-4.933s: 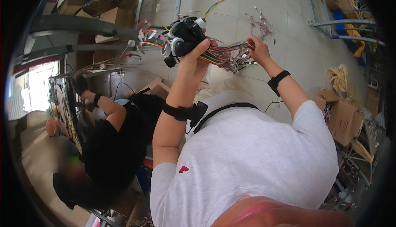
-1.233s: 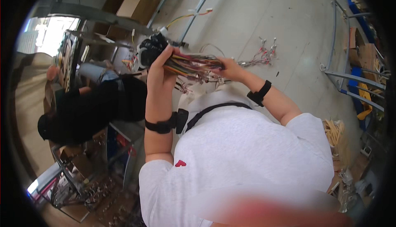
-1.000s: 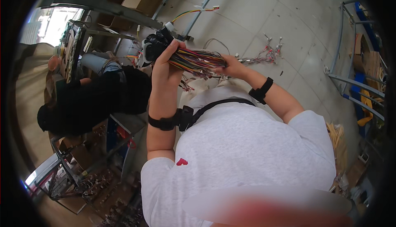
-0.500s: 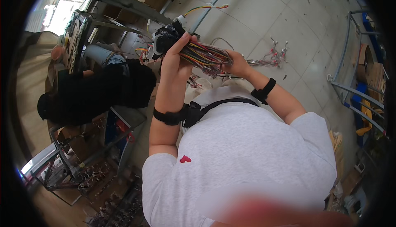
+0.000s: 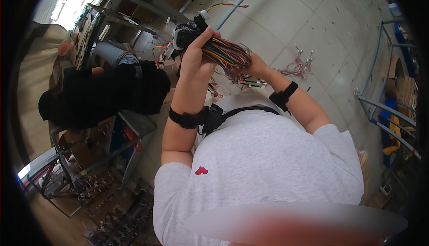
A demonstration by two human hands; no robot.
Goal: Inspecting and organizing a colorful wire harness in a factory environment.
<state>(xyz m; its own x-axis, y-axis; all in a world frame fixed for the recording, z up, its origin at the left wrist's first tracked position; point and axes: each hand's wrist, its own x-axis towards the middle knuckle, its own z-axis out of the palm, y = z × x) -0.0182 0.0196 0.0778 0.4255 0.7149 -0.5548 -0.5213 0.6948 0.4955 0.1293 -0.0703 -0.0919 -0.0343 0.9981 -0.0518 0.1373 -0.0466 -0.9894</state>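
A thick wiring harness [image 5: 227,51] of red, yellow, black and brown wires lies bunched between my two hands. My left hand [image 5: 199,49] is closed round its left end, thumb on top, beside a black-wrapped part with white connectors [image 5: 185,36]. A thin yellow, red and black lead [image 5: 225,4] sticks out past that end. My right hand [image 5: 258,67] grips the looped right end; its fingertips are partly hidden behind the wires. Below the bundle, more wire ends with small connectors [image 5: 252,83] hang over my lap.
Loose red and grey wires [image 5: 298,65] lie on the tiled floor to the right. A person in black [image 5: 107,92] bends over at the left, near metal racks. A blue-grey metal frame [image 5: 380,105] stands at the right, with a cardboard reel [image 5: 393,74] behind it.
The bundle and both hands have shifted slightly right in the picture. The wires now bulge into a rounder loop at the right hand. Both hands keep their hold.
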